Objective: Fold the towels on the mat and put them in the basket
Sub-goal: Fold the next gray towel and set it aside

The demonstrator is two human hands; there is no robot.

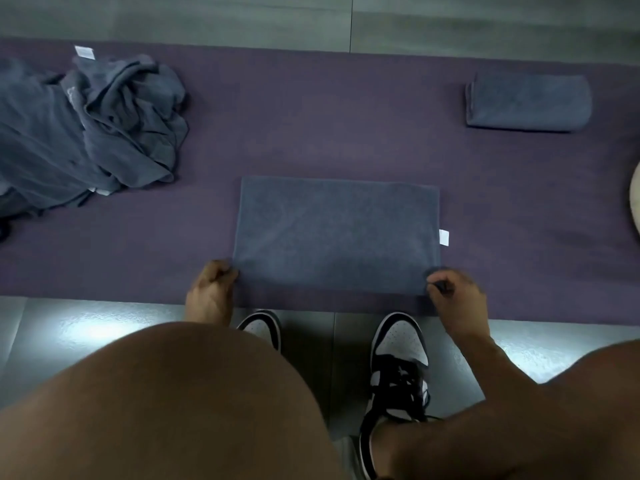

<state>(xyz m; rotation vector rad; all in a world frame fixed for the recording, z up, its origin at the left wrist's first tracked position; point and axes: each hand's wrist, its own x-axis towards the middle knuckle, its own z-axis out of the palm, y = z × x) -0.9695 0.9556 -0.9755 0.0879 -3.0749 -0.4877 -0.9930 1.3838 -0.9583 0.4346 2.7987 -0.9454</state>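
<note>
A grey-blue towel (pixel 337 233) lies flat as a rectangle on the purple mat (pixel 311 133), near the mat's front edge, with a white tag on its right side. My left hand (pixel 211 289) pinches its near left corner. My right hand (pixel 457 299) pinches its near right corner. A folded towel (pixel 528 102) rests at the mat's far right. A heap of crumpled towels (pixel 86 126) covers the mat's left end. A pale curved rim, possibly the basket (pixel 635 199), shows at the right edge.
My knees fill the bottom of the view, and my black-and-white shoes (pixel 398 358) stand on the grey tiled floor (pixel 69 334) just in front of the mat. More grey floor lies beyond the mat's far edge.
</note>
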